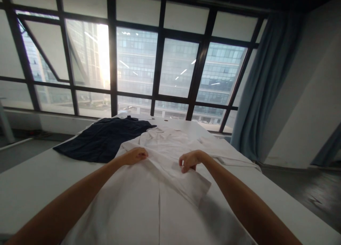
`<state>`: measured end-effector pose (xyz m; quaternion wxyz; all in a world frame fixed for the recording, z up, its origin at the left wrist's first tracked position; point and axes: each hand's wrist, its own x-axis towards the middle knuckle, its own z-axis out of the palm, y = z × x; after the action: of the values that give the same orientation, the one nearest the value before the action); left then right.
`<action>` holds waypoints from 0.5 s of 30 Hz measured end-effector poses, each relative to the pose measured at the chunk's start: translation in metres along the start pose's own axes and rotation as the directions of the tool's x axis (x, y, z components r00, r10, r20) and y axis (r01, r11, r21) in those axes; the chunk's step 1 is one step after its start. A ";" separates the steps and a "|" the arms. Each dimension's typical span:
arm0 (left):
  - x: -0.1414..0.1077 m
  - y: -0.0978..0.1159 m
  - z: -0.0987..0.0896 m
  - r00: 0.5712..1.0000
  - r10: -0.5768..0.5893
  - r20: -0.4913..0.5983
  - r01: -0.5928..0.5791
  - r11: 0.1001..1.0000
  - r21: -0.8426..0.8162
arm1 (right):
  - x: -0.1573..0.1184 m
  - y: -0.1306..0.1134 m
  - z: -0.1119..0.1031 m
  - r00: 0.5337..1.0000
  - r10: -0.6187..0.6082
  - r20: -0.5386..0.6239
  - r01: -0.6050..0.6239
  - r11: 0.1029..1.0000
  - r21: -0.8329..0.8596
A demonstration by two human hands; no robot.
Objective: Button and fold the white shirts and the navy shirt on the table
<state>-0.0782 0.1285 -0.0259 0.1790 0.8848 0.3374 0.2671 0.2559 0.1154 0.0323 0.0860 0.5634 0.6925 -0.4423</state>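
A white shirt (138, 195) lies spread over the table, a lengthwise line running down the middle of its near part. My left hand (137, 155) is closed, pinching a fold of the shirt's cloth near its left side. To the right, my right hand (190, 160) has curled fingers closed on the same cloth, with a small gap showing between thumb and forefinger. Between the two hands the fabric is drawn into diagonal folds. A loose flap of white cloth (199, 188) hangs below my right hand. The fingertips of both hands are partly hidden.
A dark navy garment (103, 138) lies on the white table (29, 188), left of the shirt. Behind the table's far end stand large black-framed windows (157, 60), one pane tilted. A blue curtain (269, 85) hangs at the right beside a pale wall.
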 end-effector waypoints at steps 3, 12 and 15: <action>-0.002 0.004 -0.016 0.992 -0.083 0.098 0.097 0.983 -0.156 | -0.022 0.001 0.001 0.985 -0.162 0.064 0.156 0.984 0.088; 0.014 -0.020 -0.014 0.943 -0.330 0.040 0.329 0.944 0.026 | -0.009 -0.013 0.009 1.000 0.021 0.017 -0.019 0.993 -0.116; 0.038 -0.039 -0.021 0.949 -0.260 -0.176 0.303 0.905 0.299 | 0.021 -0.030 0.016 0.973 -0.132 -0.189 0.079 0.961 -0.265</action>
<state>-0.0858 0.1850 -0.0153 0.0460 0.8242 0.5119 0.2378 0.2172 0.1195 0.0256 0.0625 0.5522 0.7781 -0.2930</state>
